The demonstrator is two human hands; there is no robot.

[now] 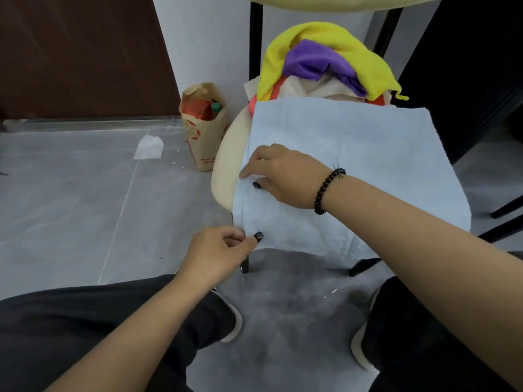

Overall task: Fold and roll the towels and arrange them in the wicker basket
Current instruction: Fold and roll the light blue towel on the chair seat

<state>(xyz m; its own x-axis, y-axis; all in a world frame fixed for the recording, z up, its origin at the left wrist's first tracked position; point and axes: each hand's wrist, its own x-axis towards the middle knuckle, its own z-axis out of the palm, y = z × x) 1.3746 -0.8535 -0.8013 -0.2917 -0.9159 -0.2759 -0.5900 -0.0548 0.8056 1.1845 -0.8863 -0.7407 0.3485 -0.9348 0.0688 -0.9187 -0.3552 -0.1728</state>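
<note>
- A pale blue towel (353, 165), soft and finely napped, lies spread flat over the cream padded seat of a chair (226, 154); its near edge hangs past the seat front, and its corners are rounded.
- The left hand (218, 253) pinches the towel's near left corner between thumb and curled fingers; the thumbnail is dark and glittery.
- The right hand (280, 174) rests on the towel's left edge, farther up, its fingers bent and nipping the fabric at the border. A bracelet (325, 190) of round black beads circles that wrist.
- Behind the blue towel a loose heap sits on the back of the seat: a yellow towel (365, 58) draped over the top, a purple towel (314, 60) crumpled beneath it, then beige cloth (319, 89) and a strip of orange-red.
- A creased brown paper bag (203, 137) stands on the grey tiled floor (70, 207) just left of the chair, beside a white crumpled tissue (148, 148).
- The person's dark trouser legs frame the bottom of the view.
</note>
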